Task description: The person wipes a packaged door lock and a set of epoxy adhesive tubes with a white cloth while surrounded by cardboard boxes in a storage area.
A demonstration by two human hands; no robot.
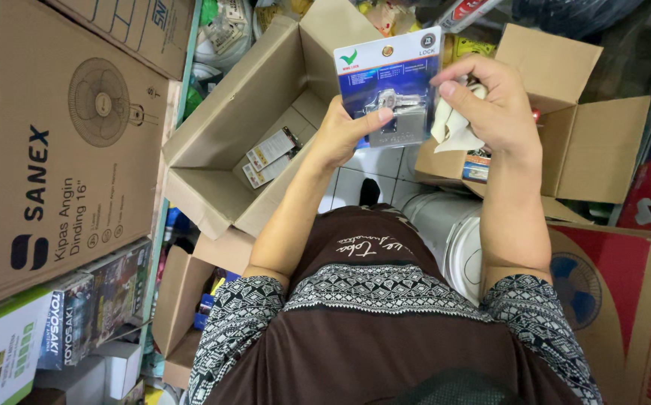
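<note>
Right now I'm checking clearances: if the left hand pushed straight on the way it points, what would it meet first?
Probably the open cardboard box beyond the blister-packed padlock that the left hand holds; depth is unclear.

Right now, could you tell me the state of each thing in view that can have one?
Padlock pack: sealed, held upright in both hands.
White cloth: crumpled, in the right hand.
Left hand: gripping the pack's lower edge.
Left carton: flaps open, a few small boxes inside.
Right carton: flaps open.
</note>
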